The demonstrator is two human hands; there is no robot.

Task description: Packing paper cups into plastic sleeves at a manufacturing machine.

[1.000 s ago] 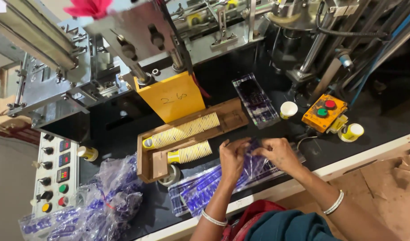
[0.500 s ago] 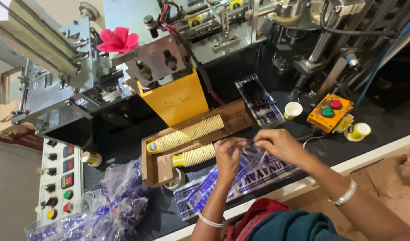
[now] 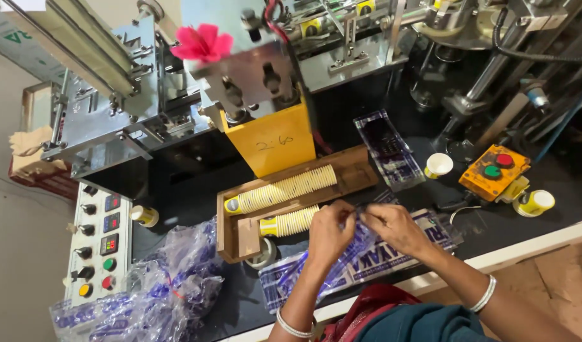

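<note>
Left hand point(image 3: 329, 228): fingers pinched the plastic bag point(image 3: 367, 259) edge.
Right hand point(image 3: 398, 229): likewise pinching.
Cups point(image 3: 281, 190): beside fingers, unbagged.

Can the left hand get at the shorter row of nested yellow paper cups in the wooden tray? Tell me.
Probably yes: the left hand is right beside the shorter cup row, nothing between, though its fingers pinch the clear printed plastic bag.

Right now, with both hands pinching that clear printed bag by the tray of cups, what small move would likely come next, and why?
Probably pulling the bag's mouth apart. Both the left hand and the right hand pinch one edge of the flat printed plastic bag, fingertips close together. Stacked paper cups lie beside them in the wooden tray, so an opened bag seems needed.
</note>
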